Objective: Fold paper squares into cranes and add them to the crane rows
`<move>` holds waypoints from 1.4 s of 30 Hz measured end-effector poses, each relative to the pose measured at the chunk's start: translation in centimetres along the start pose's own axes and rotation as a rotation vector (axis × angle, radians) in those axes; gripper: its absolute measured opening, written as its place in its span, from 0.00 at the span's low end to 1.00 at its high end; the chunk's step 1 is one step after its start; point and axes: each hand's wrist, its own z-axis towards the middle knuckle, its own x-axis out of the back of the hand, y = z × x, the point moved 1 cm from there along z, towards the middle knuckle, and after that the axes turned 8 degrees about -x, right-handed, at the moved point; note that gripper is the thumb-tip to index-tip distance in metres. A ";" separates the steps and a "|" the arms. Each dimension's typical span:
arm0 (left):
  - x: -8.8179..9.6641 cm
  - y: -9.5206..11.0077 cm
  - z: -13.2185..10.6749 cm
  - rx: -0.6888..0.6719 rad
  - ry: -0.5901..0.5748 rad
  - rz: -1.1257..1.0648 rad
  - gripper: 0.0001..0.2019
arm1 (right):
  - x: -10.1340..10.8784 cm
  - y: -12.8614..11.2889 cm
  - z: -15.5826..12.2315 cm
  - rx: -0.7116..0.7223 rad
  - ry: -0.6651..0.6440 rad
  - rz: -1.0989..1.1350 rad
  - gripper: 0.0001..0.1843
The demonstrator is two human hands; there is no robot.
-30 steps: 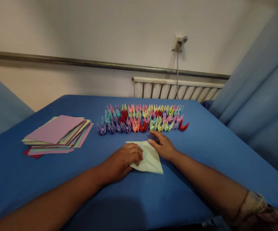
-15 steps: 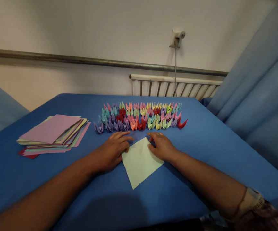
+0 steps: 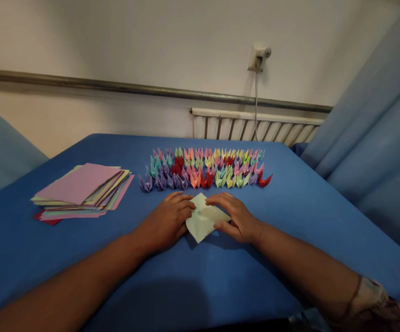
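Observation:
A pale green sheet of origami paper (image 3: 200,227) lies between my hands, its near and side edges lifted and bent up from the cloth. My left hand (image 3: 169,216) presses on its left edge with curled fingers; the thumb is mostly hidden. On the other side, my right hand (image 3: 238,216) holds the right corner, thumb below and fingers above it. Just beyond the paper stand several rows of small folded paper cranes (image 3: 207,179) in many colours.
A loose stack of coloured paper squares (image 3: 82,184), pink on top, lies at the left on the blue-covered table (image 3: 310,221). Behind are a metal rail (image 3: 123,86), a radiator (image 3: 255,123) and a wall socket (image 3: 257,57) with a cord. A blue curtain (image 3: 376,120) hangs at the right.
The paper lay flat and now bends upward, its near corner drawn away from me. My right hand has shifted from the top edge to the right corner. The view has moved slightly.

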 end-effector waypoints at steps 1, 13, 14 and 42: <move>0.1 0.0 0.0 0.024 0.004 -0.002 0.06 | 0.1 -0.4 -0.1 0.024 -0.045 -0.011 0.31; 0.5 -1.5 -0.3 0.244 -0.115 -0.287 0.09 | -1.7 2.8 0.5 -0.425 -0.110 -0.126 0.11; 0.7 -1.9 -0.3 0.253 -0.130 -0.301 0.10 | -1.9 3.0 0.6 -0.454 -0.092 -0.115 0.13; -3.3 -2.3 -0.5 0.435 0.112 -0.102 0.28 | -2.8 2.2 0.4 -0.541 -0.032 -0.314 0.12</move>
